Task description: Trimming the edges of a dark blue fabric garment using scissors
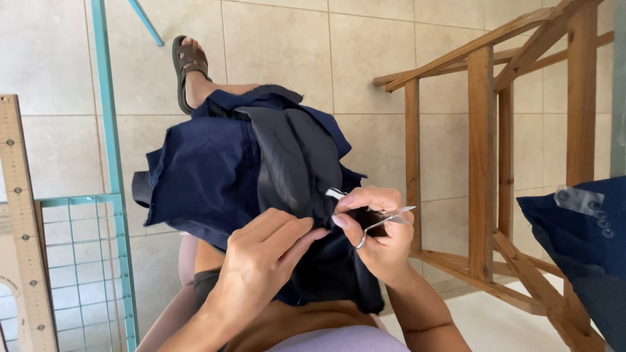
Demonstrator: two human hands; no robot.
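A navy blue garment (pixel 208 169) with a darker lining panel (pixel 287 156) lies draped over my lap and leg. My left hand (pixel 261 254) pinches the dark fabric near its lower edge, fingers pressed together on the cloth. My right hand (pixel 378 228) holds small metal thread snips (pixel 385 218), the blades pointing right, just above the fabric where both hands meet. The fabric under my hands is partly hidden by my fingers.
My foot in a brown sandal (pixel 186 65) rests on the beige tiled floor (pixel 65 65). A wooden frame (pixel 482 163) stands at the right, another navy cloth piece with buttons (pixel 580 228) beyond it. A teal wire rack (pixel 85 261) and a wooden ruler (pixel 23 228) stand at left.
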